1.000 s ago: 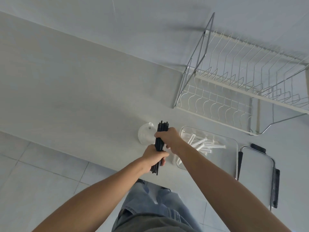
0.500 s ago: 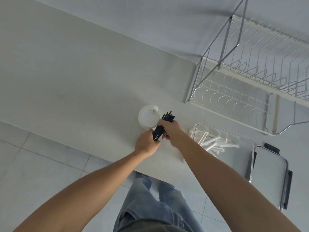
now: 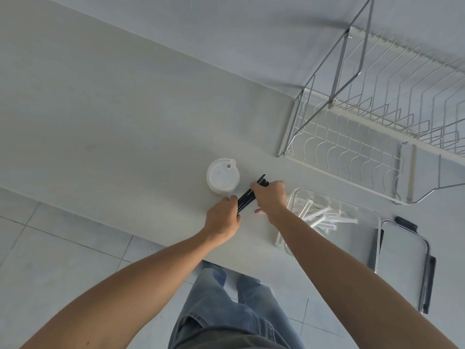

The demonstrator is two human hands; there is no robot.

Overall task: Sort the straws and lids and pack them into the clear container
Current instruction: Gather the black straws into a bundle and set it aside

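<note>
There is just one camera — it sits on the person's head. It looks down from close above, with the counter (image 3: 125,117) up top and the floor (image 3: 50,263) at lower left.

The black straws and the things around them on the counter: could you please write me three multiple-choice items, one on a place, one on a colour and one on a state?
1. Where does the stack of white lids stand?
A. Inside the clear container
B. On the counter, left of the hands
C. In the dish rack

2. What colour are the straws lying in the clear container?
A. White
B. Red
C. Black

3. How is the bundle of black straws held?
A. Lying loose on the counter
B. By one hand only
C. By both hands

Answers:
1. B: the lids sit on the counter, just left of the left hand and right hand.
2. A: the white straws show through its wall.
3. C: each hand grips one end.
</note>
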